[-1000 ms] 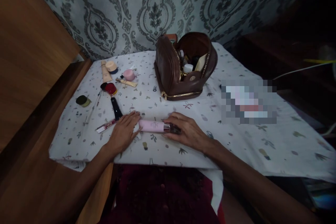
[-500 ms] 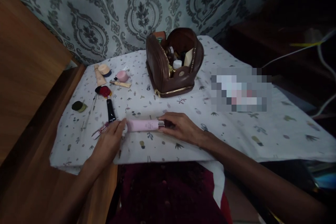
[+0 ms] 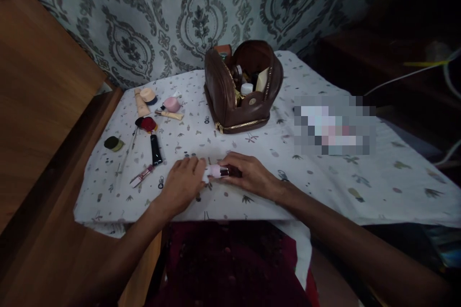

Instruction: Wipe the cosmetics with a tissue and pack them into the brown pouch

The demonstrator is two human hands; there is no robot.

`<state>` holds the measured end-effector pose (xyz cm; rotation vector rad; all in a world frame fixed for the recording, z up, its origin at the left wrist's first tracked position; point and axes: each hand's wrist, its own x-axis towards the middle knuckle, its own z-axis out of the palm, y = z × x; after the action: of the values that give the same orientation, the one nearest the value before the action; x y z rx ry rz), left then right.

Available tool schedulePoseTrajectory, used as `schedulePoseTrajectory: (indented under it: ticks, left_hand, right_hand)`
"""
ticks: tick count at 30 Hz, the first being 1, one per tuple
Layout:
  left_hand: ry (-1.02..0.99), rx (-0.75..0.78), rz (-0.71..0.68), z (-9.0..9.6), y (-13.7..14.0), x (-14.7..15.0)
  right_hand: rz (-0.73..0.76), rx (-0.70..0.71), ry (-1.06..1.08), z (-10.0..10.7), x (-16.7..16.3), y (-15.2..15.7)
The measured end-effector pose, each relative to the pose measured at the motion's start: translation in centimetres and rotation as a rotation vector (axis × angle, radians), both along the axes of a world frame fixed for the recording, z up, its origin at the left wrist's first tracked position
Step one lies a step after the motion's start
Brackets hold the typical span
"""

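A pink cosmetic tube (image 3: 215, 171) with a shiny cap lies crosswise between my hands, low over the table's front. My right hand (image 3: 248, 175) grips its cap end with thumb and fingers. My left hand (image 3: 185, 182) is closed round the tube's other part and hides most of it. A small white piece (image 3: 205, 175), which looks like a wipe, shows at the left fingertips against the tube. Left of my left hand lie a pinkish lip gloss tube (image 3: 141, 176) and a black tube (image 3: 155, 149).
An open brown makeup bag (image 3: 243, 117) holding several items stands behind my hands. At the left lie a red round item (image 3: 148, 124), a green-lidded pot (image 3: 113, 143), a pink sponge-like item (image 3: 172, 104) and a beige tube (image 3: 141, 104). A blurred-out object (image 3: 333, 127) lies right.
My left hand has slid right along the pink tube with the white piece, covering more of it and uncovering the lip gloss. The right hand keeps its grip on the cap end. The view has shifted slightly.
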<state>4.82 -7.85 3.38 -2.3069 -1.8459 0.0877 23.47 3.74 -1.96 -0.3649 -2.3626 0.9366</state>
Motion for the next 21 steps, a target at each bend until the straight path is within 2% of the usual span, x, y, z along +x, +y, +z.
schedulePoseTrajectory:
  ticks: [4,8,12,16,19,21]
  left_hand:
    - [-0.060,-0.022,0.104,0.1,-1.8,-4.1]
    - [-0.356,-0.049,0.185,-0.5,-2.5,-6.2]
    - [-0.773,-0.076,0.291,-1.1,-1.7,-6.9]
    - [-1.235,0.027,0.434,-1.2,0.0,-6.7]
    - [-1.361,0.125,0.512,-0.9,1.2,-6.4]
    - [-1.304,0.215,0.514,-0.5,1.8,-6.1]
  right_hand:
    - [-0.003,0.033,-0.009,0.1,0.0,0.0]
    - [-0.001,0.053,0.008,0.1,-0.1,0.0]
    - [-0.026,0.007,0.075,0.1,-0.2,0.0]
    - [-0.055,-0.141,0.084,0.6,0.0,-0.2]
    - [-0.067,-0.219,0.026,1.2,0.0,-0.4]
    - [-0.071,-0.223,-0.005,1.6,0.1,-0.5]
